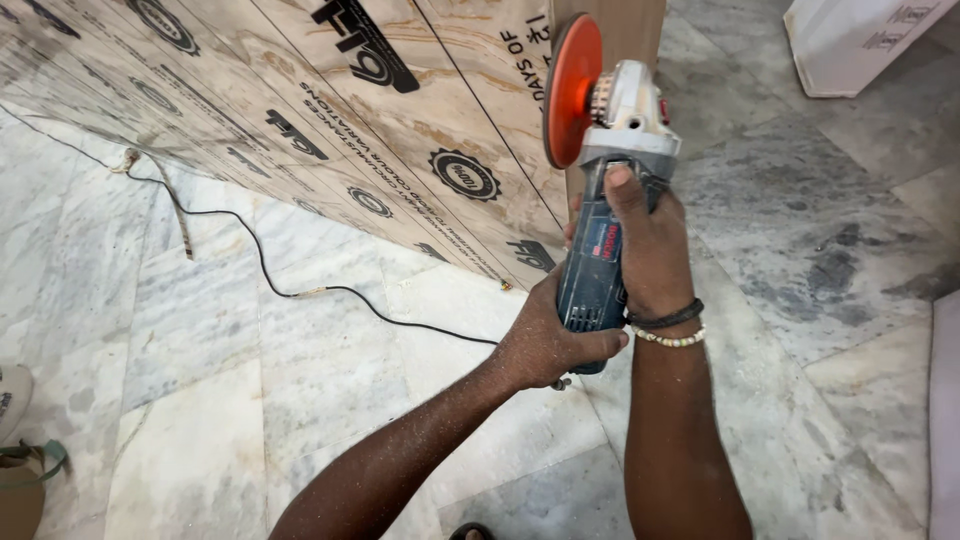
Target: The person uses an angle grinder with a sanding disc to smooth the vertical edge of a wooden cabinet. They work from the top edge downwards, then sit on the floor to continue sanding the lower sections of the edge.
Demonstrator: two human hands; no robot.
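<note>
Plywood sheet (300, 110), the largest thing, leans over the marble floor (250, 400). An angle grinder (600, 200) with an orange sanding disc (572, 88) is held at the sheet's edge. The right hand (650, 250) has its fingers clenched around the grinder's body, the left hand (545, 340) grasps its rear end. A black cable (300, 290) trails across the floor.

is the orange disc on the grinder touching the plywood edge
Cannot tell. In the head view the orange disc overlaps the plywood edge, so neither contact nor a gap shows.
</note>
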